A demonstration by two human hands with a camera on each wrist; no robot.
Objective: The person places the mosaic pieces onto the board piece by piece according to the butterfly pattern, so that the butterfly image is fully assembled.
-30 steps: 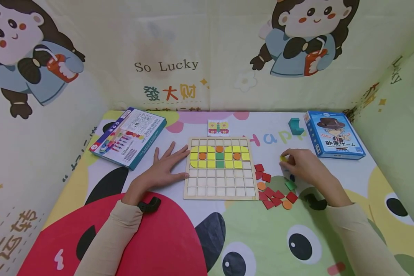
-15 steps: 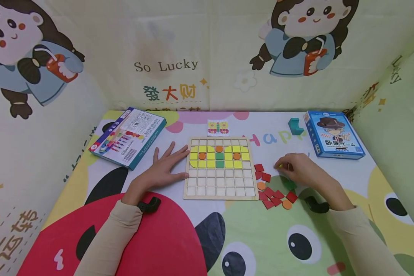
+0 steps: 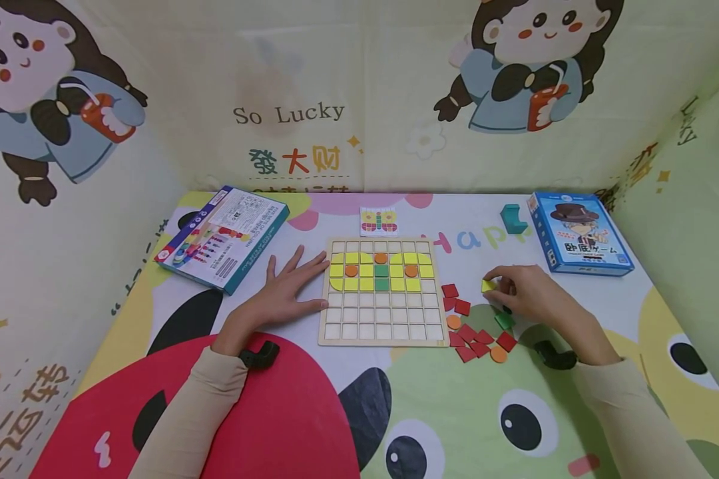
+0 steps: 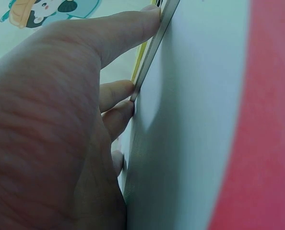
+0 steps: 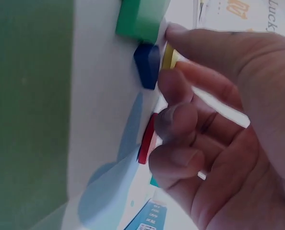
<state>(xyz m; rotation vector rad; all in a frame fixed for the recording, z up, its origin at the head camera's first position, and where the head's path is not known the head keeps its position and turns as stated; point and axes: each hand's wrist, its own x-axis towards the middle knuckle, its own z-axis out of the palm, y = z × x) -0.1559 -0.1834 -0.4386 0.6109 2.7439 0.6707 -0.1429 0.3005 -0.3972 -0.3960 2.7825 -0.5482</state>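
My right hand point(image 3: 530, 296) pinches a small yellow tile point(image 3: 488, 285) between thumb and fingers, to the right of the wooden grid board point(image 3: 383, 343). In the right wrist view the tile's yellow edge point(image 5: 168, 56) shows between the fingertips. My left hand point(image 3: 281, 293) lies with fingers spread, its fingertips touching the board's left edge point(image 4: 152, 48). Yellow, orange and green tiles fill part of the grid's upper half. Lower rows show bare wood. A picture card point(image 3: 379, 222) with a butterfly pattern lies behind the board.
Loose red tiles point(image 3: 467, 332), orange discs point(image 3: 499, 354), a green tile point(image 3: 504, 321) and a dark blue piece point(image 5: 147, 66) lie right of the board. A box point(image 3: 223, 239) stands back left, a blue box point(image 3: 581, 233) back right, beside a teal block point(image 3: 514, 219).
My right hand has shifted slightly toward me with the yellow tile, whose face shows more than half a second ago. The left hand and board have not moved.
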